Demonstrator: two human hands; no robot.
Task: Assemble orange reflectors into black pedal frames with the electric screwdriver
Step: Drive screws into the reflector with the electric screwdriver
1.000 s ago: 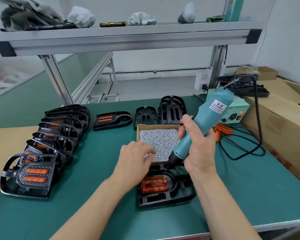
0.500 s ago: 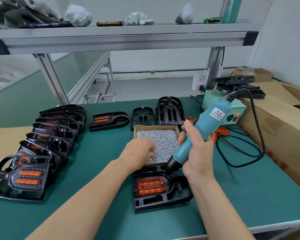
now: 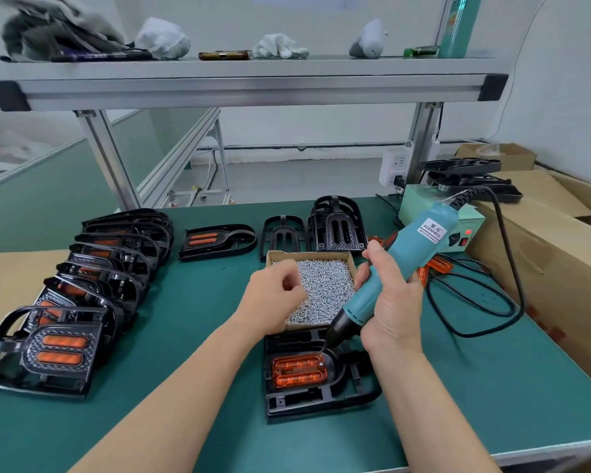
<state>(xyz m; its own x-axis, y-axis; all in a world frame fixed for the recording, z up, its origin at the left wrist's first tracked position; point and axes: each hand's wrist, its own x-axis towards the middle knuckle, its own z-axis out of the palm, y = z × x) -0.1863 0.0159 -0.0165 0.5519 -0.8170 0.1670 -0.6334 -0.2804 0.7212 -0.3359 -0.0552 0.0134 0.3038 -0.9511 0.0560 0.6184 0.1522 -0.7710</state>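
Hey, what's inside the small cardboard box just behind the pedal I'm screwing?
The cardboard box holds a heap of small silver screws. The left hand, fingers curled, covers its near left part, hiding the screws beneath and whatever it may be pinching.

The left hand [image 3: 273, 295] reaches deeper into the screws [image 3: 325, 291]; the electric screwdriver [image 3: 400, 271] comes down onto the orange reflector [image 3: 299, 372].
The left hand has moved from the near edge of the cardboard screw box [image 3: 307, 255] further in over the screws, fingers now bunched together. The right hand [image 3: 389, 302] has lowered the electric screwdriver, so its bit meets the upper right corner of the orange reflector instead of hanging just above it.
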